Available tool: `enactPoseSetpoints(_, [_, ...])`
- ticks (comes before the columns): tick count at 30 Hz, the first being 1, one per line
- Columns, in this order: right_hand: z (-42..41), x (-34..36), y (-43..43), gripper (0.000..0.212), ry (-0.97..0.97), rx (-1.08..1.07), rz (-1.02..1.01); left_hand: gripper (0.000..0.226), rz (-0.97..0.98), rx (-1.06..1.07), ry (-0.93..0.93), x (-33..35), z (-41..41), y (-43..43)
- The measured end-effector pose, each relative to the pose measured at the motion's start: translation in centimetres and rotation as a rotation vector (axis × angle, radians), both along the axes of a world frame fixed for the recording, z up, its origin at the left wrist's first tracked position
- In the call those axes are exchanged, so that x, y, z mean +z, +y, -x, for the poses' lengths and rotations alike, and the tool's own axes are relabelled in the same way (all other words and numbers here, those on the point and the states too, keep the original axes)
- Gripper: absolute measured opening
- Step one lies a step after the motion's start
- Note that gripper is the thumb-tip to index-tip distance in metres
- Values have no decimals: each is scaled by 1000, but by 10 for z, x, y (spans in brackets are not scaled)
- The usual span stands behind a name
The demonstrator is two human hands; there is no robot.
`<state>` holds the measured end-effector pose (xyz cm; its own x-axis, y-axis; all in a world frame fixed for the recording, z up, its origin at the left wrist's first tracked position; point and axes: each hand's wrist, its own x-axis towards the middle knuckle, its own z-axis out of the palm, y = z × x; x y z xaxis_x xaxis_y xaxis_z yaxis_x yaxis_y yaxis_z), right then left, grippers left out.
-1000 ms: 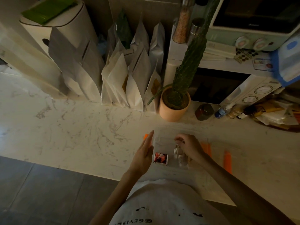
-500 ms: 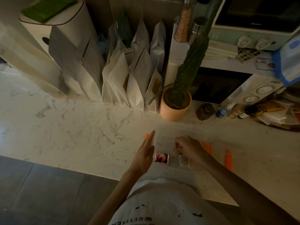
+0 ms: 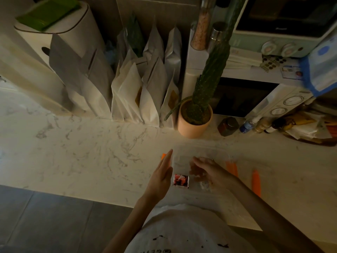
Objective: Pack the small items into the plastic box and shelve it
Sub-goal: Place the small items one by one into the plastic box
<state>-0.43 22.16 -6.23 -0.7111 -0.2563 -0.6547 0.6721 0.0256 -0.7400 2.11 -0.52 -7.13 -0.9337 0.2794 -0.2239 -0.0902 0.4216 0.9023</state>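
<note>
A clear plastic box (image 3: 204, 152) with orange clips (image 3: 231, 168) sits on the marble counter near its front edge. Inside it lies a small red and white packet (image 3: 180, 180) at the near left, and a small pale wrapped item (image 3: 205, 185) beside it. My left hand (image 3: 163, 177) rests flat against the box's left side, fingers straight. My right hand (image 3: 209, 170) hovers over the box's inside, fingers spread and blurred; I see nothing held in it.
An orange-clipped lid part (image 3: 256, 181) lies to the right of the box. A potted cactus (image 3: 196, 117) stands just behind, with white pouches (image 3: 145, 99) to its left. Small bottles (image 3: 228, 126) and a microwave (image 3: 284, 103) sit at the back right. The counter's front edge runs just under my hands.
My right hand has let go of the small pale item into the box and drawn back over it with fingers spread. The left hand has stayed against the box's side.
</note>
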Motion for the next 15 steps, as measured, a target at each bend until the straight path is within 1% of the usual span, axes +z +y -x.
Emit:
enactPoseSetpoints(1, [0,-2,-2,25,44,8,-48,55,7,-6,8,1,0,0])
enactPoseSetpoints(2, [1,-4,-2,17,112,35,-137,55,11,-12,12,3,0,0])
enactPoseSetpoints(3, [1,-6,-3,17,169,58,-207,55,12,-14,14,4,0,0])
enactPoseSetpoints(4, [2,-8,-3,26,202,74,-259,55,15,-14,15,5,0,0])
enactPoseSetpoints(5, [2,-11,-3,33,207,62,-282,55,15,-14,18,5,1,0])
enactPoseSetpoints(7, [3,-16,-3,36,186,12,-312,55,8,-16,21,4,1,-1])
enactPoseSetpoints(9, [3,-21,-1,30,155,-10,-340,55,-1,-12,14,4,1,-1])
enactPoseSetpoints(11, [5,-27,-3,23,121,20,-358,55,-1,-8,11,4,0,-1])
enactPoseSetpoints(12, [6,-28,-7,23,115,49,-373,55,-2,-9,8,3,0,-1])
enactPoseSetpoints(15, [15,-32,-27,26,229,119,-452,57,-10,-15,7,1,1,0])
